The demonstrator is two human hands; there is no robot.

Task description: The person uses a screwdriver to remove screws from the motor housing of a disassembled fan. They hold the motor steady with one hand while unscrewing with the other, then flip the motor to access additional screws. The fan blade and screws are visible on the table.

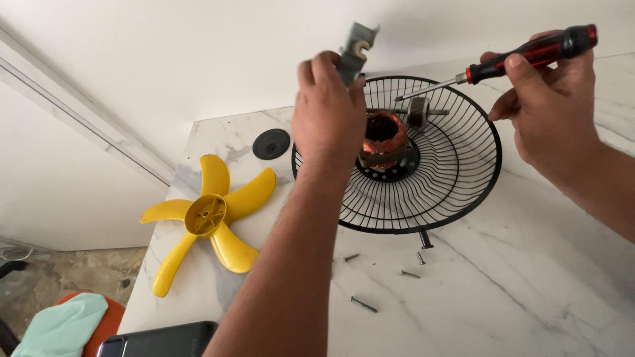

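The left hand [329, 109] clamps a grey metal bracket [356, 49]; the right hand [546, 99], at 2 o'clock, grips a red-and-black-handled screwdriver [522, 56] over the black wire fan guard [456, 165].

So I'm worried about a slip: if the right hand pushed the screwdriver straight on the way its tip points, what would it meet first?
Probably the left hand holding the grey metal bracket. From the right hand the screwdriver aims left and slightly down, over the black fan guard. Depth is unclear, so it might pass behind.

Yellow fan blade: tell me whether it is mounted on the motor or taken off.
Taken off. The yellow fan blade lies flat on the marble table, left of the black wire grille that holds the motor.
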